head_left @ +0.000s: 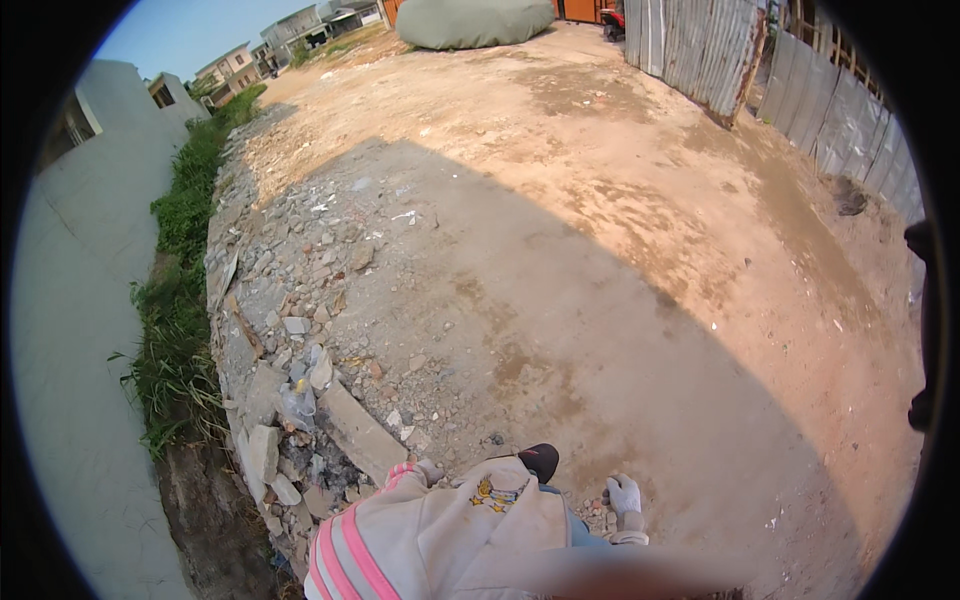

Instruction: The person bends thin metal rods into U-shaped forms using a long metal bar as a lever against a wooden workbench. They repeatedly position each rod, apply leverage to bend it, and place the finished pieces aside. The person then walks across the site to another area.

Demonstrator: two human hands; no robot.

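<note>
My right hand (622, 494), in a white work glove, hangs low beside my leg. Its thumb stands a little apart from the loosely bent fingers, and no object shows in it. My left hand (430, 472) wears a greyish glove and is partly hidden by the cream sleeve with pink stripes (358, 552). How its fingers lie is not visible. Closest to that hand is a long flat concrete slab (360, 432) among the rubble. A dark shoe (539, 460) pokes out in front of my cream top (470, 530).
Broken concrete and stones (300, 325) line the left side, with a clear plastic bag (297, 405) among them. Beyond lie green weeds (180, 300) and a grey wall (80, 330). Corrugated metal fencing (695, 55) stands right; a covered bulky object (475, 22) is ahead.
</note>
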